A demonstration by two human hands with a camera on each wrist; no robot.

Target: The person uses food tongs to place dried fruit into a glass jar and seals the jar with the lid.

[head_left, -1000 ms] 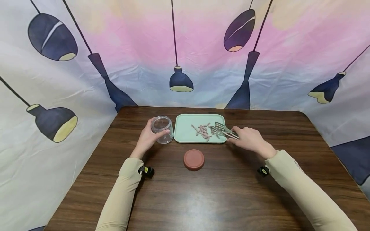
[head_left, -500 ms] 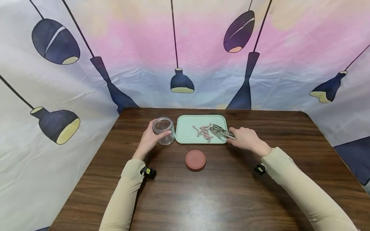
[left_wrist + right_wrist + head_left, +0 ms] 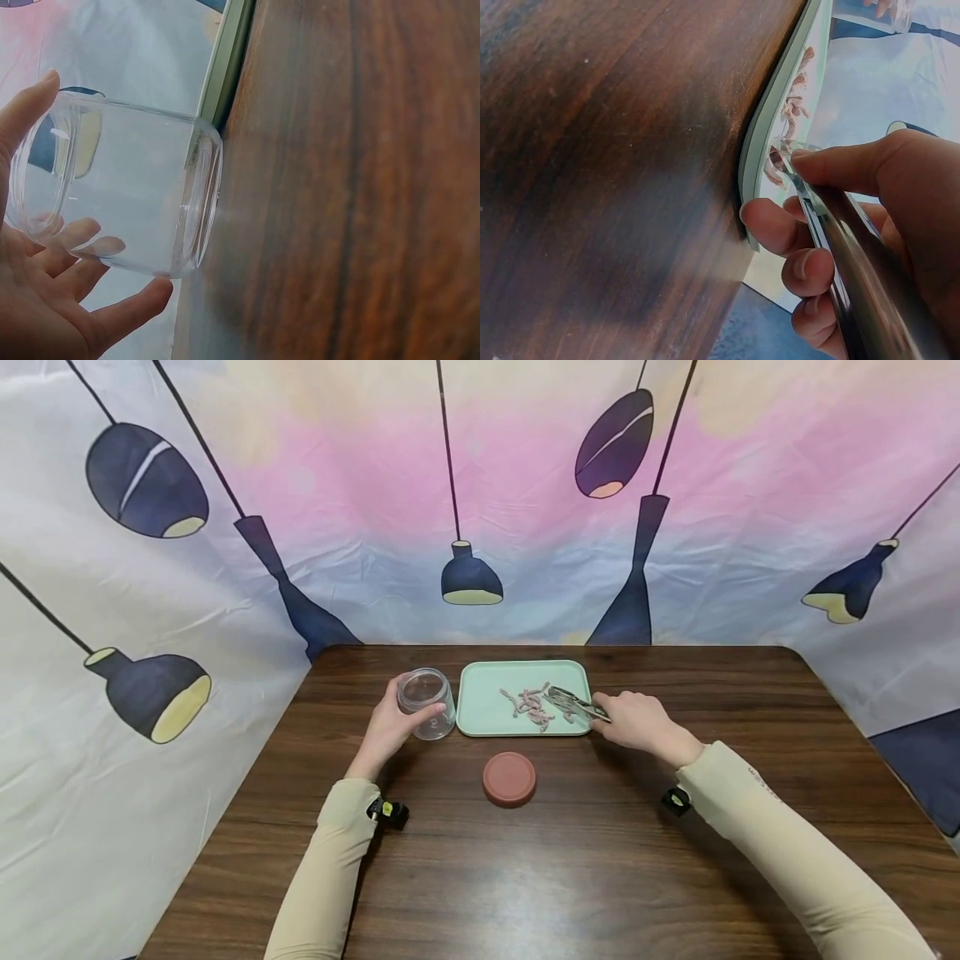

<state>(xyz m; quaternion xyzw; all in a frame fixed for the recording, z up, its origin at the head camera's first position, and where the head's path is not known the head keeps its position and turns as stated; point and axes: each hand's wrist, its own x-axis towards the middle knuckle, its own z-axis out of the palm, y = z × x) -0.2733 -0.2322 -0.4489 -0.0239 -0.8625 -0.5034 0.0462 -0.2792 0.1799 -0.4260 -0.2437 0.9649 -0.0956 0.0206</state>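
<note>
My left hand [image 3: 392, 728] grips a clear, lidless jar [image 3: 139, 187] around its side, thumb on one side and fingers on the other. The jar stands upright beside the left end of a mint-green tray [image 3: 480, 681]. Several pinkish-brown twisted strips [image 3: 531, 702] lie on the tray, right of its middle. In my right hand [image 3: 637, 720] are metal tongs [image 3: 855, 255], gripped between thumb and curled fingers. The tips of the tongs are low over the tray's right part, next to the strips; whether they pinch one cannot be told.
A round reddish-brown lid [image 3: 509, 778] lies on the wooden table [image 3: 585, 860] in front of the tray. Behind the table's far edge hangs a cloth backdrop [image 3: 375, 485] with printed lamps.
The tongs' arms have come closer together, and their tips have come down to the tray beside the strips. My left hand stays on the jar. The head view has shifted slightly.
</note>
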